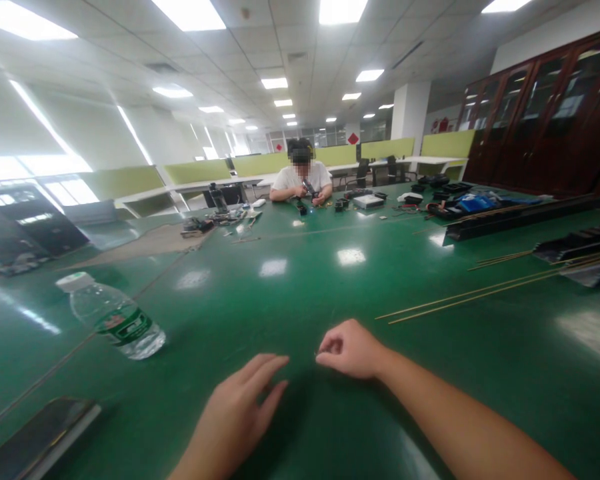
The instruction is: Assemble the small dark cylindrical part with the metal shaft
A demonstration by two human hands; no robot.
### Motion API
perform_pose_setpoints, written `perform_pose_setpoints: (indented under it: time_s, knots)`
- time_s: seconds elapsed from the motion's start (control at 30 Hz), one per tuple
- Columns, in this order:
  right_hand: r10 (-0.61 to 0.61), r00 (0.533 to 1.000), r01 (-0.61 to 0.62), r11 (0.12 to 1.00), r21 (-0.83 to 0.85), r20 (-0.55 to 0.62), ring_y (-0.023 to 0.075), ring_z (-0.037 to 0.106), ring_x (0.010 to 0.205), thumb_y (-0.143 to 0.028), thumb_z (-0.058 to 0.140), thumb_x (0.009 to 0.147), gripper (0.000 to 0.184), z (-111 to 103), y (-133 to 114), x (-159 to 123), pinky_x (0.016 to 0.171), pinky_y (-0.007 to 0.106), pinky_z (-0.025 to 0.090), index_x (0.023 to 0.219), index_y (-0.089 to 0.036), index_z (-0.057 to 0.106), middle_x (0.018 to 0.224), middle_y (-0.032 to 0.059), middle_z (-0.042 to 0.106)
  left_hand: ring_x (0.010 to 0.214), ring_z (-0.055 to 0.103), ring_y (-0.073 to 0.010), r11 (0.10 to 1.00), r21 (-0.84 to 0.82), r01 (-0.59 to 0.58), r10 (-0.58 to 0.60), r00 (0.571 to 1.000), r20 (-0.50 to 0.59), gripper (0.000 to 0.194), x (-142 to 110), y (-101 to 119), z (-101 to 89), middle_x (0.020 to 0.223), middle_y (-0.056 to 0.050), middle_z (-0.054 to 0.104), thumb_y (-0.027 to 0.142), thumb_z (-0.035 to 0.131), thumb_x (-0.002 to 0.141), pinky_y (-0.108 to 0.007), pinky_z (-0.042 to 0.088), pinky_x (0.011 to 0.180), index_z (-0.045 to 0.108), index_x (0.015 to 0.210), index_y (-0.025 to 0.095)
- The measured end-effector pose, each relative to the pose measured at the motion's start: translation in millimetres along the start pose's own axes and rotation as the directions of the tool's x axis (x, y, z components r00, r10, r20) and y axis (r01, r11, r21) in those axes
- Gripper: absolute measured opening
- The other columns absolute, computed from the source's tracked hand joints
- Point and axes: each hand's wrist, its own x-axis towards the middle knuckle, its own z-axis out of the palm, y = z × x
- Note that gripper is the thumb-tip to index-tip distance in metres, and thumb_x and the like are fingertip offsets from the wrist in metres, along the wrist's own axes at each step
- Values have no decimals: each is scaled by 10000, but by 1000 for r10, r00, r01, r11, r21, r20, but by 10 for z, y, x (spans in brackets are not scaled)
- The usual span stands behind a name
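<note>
My left hand hovers low over the green tabletop, fingers stretched forward and thumb apart, with nothing between them. To its right, my right hand is closed, thumb and index finger pinched together near the table. A tiny dark speck shows at those fingertips, too small to name. The two hands are apart, with a short gap of green surface between them. Nearest on the left is a clear water bottle with a green label and white cap; it appears tilted in this wide view.
A phone-like dark slab lies at the lower left. Thin brass-coloured rods and long black channels occupy the right side. Across the table, a person in a white shirt holds a dark tool among small parts. A brown mat lies far left.
</note>
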Motion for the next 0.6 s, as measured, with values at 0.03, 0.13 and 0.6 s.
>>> perform_pose_setpoints:
  time_s: [0.03, 0.13, 0.6]
  knots:
    - [-6, 1000, 6, 1000, 8, 10, 116, 570, 541, -368, 712, 760, 236, -5, 6, 1, 509, 204, 388, 831, -153, 779, 644, 21, 694, 911, 674, -170, 999, -27, -26, 27, 999, 43, 305, 161, 42, 119, 1156, -43, 655, 260, 576, 906, -253, 568, 784, 593, 1211, 265]
    - [-13, 1000, 11, 997, 78, 26, 104, 543, 533, -339, 706, 757, 214, -6, 45, 15, 495, 189, 365, 756, -131, 758, 606, 2, 658, 914, 663, -181, 990, -121, -70, 87, 986, 141, 299, 524, 176, 382, 1087, -47, 667, 173, 582, 867, -273, 556, 783, 617, 1156, 243]
    - [-9, 988, -1, 998, 63, 153, 109, 552, 544, -451, 747, 748, 305, -19, -10, -23, 501, 192, 386, 833, -160, 779, 661, 19, 691, 942, 678, -194, 991, 57, 117, -108, 983, -147, 277, 58, -315, -103, 1085, -16, 701, 376, 547, 941, -318, 556, 880, 612, 1196, 290]
